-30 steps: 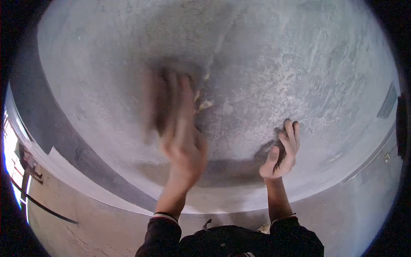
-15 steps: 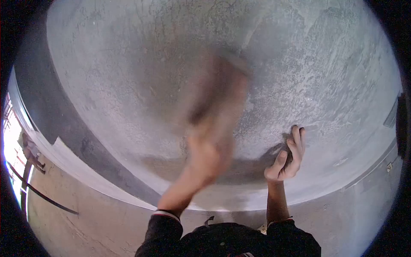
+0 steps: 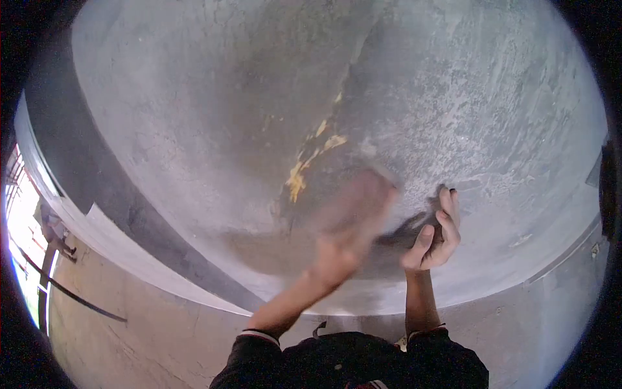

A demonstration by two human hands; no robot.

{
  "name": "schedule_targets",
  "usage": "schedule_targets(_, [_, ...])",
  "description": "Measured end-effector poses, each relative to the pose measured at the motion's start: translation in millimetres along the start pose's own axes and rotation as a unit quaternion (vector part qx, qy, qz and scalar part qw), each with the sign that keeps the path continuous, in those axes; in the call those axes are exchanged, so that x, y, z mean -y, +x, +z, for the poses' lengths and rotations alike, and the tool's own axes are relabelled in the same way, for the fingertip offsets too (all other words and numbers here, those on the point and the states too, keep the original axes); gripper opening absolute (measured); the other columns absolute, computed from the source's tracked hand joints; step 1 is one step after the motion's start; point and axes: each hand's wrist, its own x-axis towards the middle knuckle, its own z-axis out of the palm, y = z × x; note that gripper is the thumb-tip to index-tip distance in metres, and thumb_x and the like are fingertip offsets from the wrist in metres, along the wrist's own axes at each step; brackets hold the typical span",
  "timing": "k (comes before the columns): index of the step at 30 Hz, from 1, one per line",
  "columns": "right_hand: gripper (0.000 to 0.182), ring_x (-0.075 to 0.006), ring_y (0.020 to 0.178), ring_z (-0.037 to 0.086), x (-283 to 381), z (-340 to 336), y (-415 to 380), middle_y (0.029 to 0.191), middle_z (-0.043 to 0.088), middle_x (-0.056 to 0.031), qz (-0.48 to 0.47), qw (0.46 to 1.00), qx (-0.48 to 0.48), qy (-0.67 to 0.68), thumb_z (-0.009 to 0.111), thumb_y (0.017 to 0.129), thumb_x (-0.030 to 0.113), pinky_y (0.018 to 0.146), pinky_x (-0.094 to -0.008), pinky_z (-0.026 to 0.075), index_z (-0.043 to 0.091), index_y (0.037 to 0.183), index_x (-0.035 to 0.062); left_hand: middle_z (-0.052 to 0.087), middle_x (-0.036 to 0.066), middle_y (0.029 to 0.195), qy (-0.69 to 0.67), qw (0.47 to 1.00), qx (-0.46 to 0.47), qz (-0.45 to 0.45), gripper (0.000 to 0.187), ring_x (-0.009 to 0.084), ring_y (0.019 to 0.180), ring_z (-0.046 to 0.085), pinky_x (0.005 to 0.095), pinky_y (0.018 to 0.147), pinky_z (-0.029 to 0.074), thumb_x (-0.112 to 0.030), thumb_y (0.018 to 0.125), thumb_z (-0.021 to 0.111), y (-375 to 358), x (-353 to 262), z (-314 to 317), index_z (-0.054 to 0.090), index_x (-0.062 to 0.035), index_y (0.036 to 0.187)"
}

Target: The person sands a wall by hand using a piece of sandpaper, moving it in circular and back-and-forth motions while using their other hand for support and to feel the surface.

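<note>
From my station I see a black top (image 3: 359,353) with matching sleeves: the left sleeve (image 3: 251,356) ends in a whitish band (image 3: 262,335), the right sleeve (image 3: 444,350) in a thinner pale edge. I make out a small pale dot (image 3: 337,367) in front and, lower, red-and-white trim (image 3: 378,384). The left hand (image 3: 346,249) and right hand (image 3: 442,240) are bare.

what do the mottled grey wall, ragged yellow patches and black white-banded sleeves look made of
The mottled grey wall: probably plaster or cement, mostly matte, given its blotchy, streaked surface. The yellow patches: perhaps filler or an exposed layer, matte; their ragged edges leave it open. The black sleeves: likely fabric, matte, from their dull surface and banded cuffs.
</note>
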Motion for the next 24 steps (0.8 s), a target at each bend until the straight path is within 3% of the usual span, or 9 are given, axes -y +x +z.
schedule_targets(1, [0.022,-0.0390,0.117,0.041,1.7,1.6,2.5,0.116,0.048,-0.0284,0.003,1.000,-0.012,0.009,0.035,0.091,0.013,0.100,-0.0490,0.029,0.039,0.107,-0.0025,0.057,0.016,0.113,0.002,0.997,0.065,0.032,0.041,0.0315,0.106,0.053,0.0382,0.093,0.039,0.005,0.076,0.048,-6.5,-5.6,5.6,0.055,-0.0031,0.116])
schedule_targets(4, [0.022,-0.0387,0.117,0.041,10.9,3.5,8.3,0.118,0.046,-0.0295,0.020,0.999,-0.021,0.046,0.034,0.091,0.012,0.100,-0.0475,0.029,0.038,0.106,-0.0033,0.055,0.015,0.117,-0.113,0.993,0.040,0.017,0.051,0.0288,0.111,0.050,0.0386,0.097,0.035,0.009,0.073,0.043,14.4,-2.3,-10.8,0.049,-0.0037,0.122])
schedule_targets(10, [0.022,-0.0381,0.117,0.042,16.9,11.6,2.9,0.122,0.041,-0.0311,0.031,0.992,-0.002,0.119,0.035,0.090,0.010,0.099,-0.0472,0.033,0.035,0.107,-0.0033,0.056,0.010,0.116,0.203,0.970,-0.135,0.015,0.049,0.0287,0.111,0.051,0.0378,0.090,0.043,-0.003,0.069,0.051,75.6,9.7,-62.7,0.057,-0.0106,0.117])
schedule_targets(12, [0.022,-0.0355,0.112,0.045,18.1,15.1,2.1,0.116,0.045,-0.0297,0.019,0.994,-0.006,0.107,0.036,0.089,0.010,0.094,-0.0463,0.036,0.037,0.105,-0.0034,0.055,0.010,0.118,0.130,0.991,-0.012,0.031,0.051,0.0278,0.112,0.050,0.0377,0.088,0.044,-0.004,0.068,0.052,51.6,-3.2,-41.7,0.056,-0.0125,0.118])
schedule_targets(17, [0.014,-0.0260,0.092,0.052,28.4,2.7,1.7,0.095,0.056,-0.0188,0.033,0.987,0.018,0.158,0.041,0.085,0.011,0.080,-0.0418,0.042,0.049,0.091,0.0004,0.062,0.007,0.096,0.013,0.997,0.069,0.010,0.042,0.0267,0.092,0.059,0.0382,0.080,0.048,-0.011,0.068,0.055,-35.1,-5.2,25.5,0.060,-0.0176,0.109])
schedule_targets(19, [0.011,-0.0237,0.081,0.051,35.6,-8.5,12.3,0.084,0.056,-0.0113,-0.102,0.976,0.183,0.055,0.047,0.080,0.010,0.073,-0.0400,0.042,0.056,0.084,0.0046,0.062,0.007,0.089,-0.012,0.979,0.191,-0.077,0.033,0.0269,0.085,0.059,0.0379,0.074,0.048,-0.016,0.068,0.059,-42.0,-5.5,20.0,0.062,-0.0156,0.101])
schedule_targets(20, [0.012,-0.0242,0.081,0.051,39.6,-1.0,11.2,0.086,0.057,-0.0099,-0.096,0.978,0.183,0.029,0.050,0.077,0.010,0.074,-0.0402,0.042,0.058,0.086,0.0056,0.062,0.007,0.089,-0.016,0.979,0.189,-0.074,0.033,0.0269,0.085,0.059,0.0379,0.074,0.048,-0.016,0.068,0.059,-39.9,-4.1,20.3,0.062,-0.0156,0.101])
schedule_targets(22, [0.021,-0.0266,0.088,0.052,44.1,9.3,14.0,0.097,0.057,-0.0100,-0.073,0.976,0.204,0.010,0.055,0.074,0.013,0.077,-0.0417,0.042,0.063,0.093,0.0092,0.060,0.007,0.089,-0.096,0.995,0.012,-0.010,0.033,0.0265,0.084,0.058,0.0373,0.069,0.047,-0.016,0.066,0.061,-29.5,2.8,22.4,0.061,-0.0142,0.098])
schedule_targets(24, [0.034,-0.0303,0.105,0.048,47.8,8.3,29.9,0.117,0.050,-0.0137,-0.069,0.968,0.239,-0.018,0.059,0.073,0.019,0.083,-0.0438,0.040,0.062,0.106,0.0153,0.059,0.008,0.098,-0.068,0.997,0.001,0.024,0.037,0.0252,0.092,0.055,0.0358,0.067,0.047,-0.015,0.064,0.062,-32.3,0.2,23.5,0.060,-0.0140,0.101])
